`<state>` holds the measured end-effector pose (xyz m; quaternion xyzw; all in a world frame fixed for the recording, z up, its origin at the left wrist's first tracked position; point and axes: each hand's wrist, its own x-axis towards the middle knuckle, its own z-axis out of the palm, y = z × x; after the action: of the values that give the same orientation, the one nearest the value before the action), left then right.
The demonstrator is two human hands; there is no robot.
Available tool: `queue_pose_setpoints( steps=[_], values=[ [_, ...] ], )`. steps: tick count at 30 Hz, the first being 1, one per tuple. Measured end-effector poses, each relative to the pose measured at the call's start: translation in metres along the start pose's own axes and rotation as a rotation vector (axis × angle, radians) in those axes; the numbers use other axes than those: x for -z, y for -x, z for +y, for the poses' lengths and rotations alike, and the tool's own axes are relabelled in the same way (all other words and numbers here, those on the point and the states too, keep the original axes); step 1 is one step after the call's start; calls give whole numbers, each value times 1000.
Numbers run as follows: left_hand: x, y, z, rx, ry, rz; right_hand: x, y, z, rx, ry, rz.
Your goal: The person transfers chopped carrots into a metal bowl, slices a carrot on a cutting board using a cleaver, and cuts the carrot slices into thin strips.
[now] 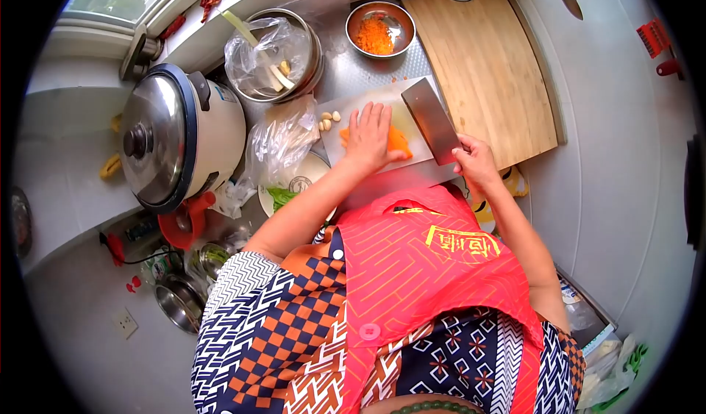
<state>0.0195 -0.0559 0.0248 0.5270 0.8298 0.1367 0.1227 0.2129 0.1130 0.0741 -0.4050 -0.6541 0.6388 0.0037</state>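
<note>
My left hand (369, 138) lies flat with its fingers stretched out, resting on orange carrot slices (399, 143) on a white cutting board (346, 109). Part of the carrot is hidden under the palm. A cleaver (430, 121) is gripped by its handle in my right hand (476, 162). Its broad blade is over the right side of the white board, apart from the left hand. Several peeled garlic cloves (326, 120) lie at the board's left edge. Behind the board, a metal bowl (401, 30) contains shredded carrot (375, 37).
A large wooden board (485, 61) lies to the right. On the left are a rice cooker (220, 120), a crumpled plastic bag (283, 131) and stacked metal bowls (312, 68) with a bag inside. A plate (315, 170) with green leaves sits near my left forearm.
</note>
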Motion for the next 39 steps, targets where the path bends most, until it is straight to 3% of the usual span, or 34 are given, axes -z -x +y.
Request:
queue_pose_setpoints(
  steps=[4,13,25,31,37,39],
  values=[
    [-20,20,19,43,-144,-24,-10,5,13,82,106,78],
    [-62,24,9,-27,-198,265,-5,1,22,116,137,62],
    [-68,-6,15,60,-279,253,4,-6,17,144,162,10],
    [-34,-5,26,106,-86,245,6,-18,21,159,193,20],
    [3,30,-39,116,107,322,5,-17,16,170,267,35],
    [4,38,-51,235,225,275,5,-18,18,196,292,43]
  ],
)
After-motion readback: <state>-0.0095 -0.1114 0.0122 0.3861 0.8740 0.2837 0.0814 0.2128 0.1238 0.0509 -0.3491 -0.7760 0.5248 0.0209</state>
